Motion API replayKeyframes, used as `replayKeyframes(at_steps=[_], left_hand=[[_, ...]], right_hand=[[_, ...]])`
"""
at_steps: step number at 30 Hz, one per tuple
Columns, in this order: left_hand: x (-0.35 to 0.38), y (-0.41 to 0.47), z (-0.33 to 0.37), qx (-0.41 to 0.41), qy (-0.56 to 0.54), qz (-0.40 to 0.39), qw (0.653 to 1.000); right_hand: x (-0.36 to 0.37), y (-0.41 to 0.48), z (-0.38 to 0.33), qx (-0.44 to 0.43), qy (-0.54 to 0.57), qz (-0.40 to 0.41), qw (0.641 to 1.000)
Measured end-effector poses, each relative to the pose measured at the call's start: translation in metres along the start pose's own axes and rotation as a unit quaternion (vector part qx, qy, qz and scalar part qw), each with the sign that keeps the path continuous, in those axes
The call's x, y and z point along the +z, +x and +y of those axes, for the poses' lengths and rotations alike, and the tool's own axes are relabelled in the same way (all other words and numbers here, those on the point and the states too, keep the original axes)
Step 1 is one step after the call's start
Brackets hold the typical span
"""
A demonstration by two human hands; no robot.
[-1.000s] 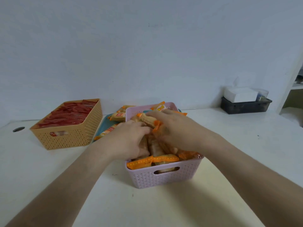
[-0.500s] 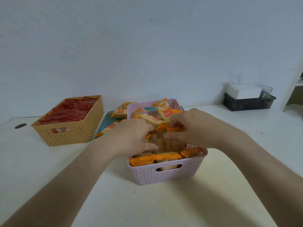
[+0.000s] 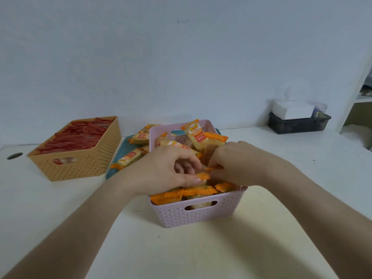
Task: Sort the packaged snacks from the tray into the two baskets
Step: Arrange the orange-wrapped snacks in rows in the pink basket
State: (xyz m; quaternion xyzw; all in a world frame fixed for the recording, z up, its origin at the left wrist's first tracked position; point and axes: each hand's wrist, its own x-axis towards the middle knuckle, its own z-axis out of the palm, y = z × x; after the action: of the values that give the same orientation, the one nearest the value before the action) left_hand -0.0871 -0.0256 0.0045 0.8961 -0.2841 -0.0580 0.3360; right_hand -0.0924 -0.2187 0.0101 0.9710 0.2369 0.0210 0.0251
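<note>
Curled fingers and thumb of the left hand [image 3: 165, 172] pinch the orange crimped end of a yellow snack packet [image 3: 202, 176] inside the pink basket [image 3: 197, 215]. The right hand [image 3: 233, 163], fingers bent down, nips the orange edge of a second packet [image 3: 214, 168] just beside it. Both hands work among packets packed on end in this basket, which sits near the middle of the desk [image 3: 60, 208]. Behind it, toward the desk's back edge, the teal tray [image 3: 124, 144] holds a few loose yellow packets [image 3: 130, 158]. The tan basket [image 3: 76, 168] at back left holds red packets [image 3: 80, 135]. The step looks like tidying the placed yellow snacks to make room. The next move calls for letting go, reaching past the pink basket's far rim and taking a tray packet without toppling the leaning ones
</note>
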Motion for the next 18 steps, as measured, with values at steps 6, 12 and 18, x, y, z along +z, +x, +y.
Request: replayKeyframes(at_steps=[6,12,18], left_hand=[[0.003,-0.003,0.002,0.007,0.128,-0.083,0.988],[0.002,-0.001,0.001,-0.017,0.106,-0.093,0.99],[-0.019,0.012,-0.013,-0.021,0.409,0.112,0.905]], right_hand=[[-0.011,0.0,0.013,0.041,0.246,0.08,0.965],[-0.009,0.004,0.019,0.085,0.165,0.206,0.961],[-0.005,0.014,0.017,0.082,0.056,0.142,0.985]])
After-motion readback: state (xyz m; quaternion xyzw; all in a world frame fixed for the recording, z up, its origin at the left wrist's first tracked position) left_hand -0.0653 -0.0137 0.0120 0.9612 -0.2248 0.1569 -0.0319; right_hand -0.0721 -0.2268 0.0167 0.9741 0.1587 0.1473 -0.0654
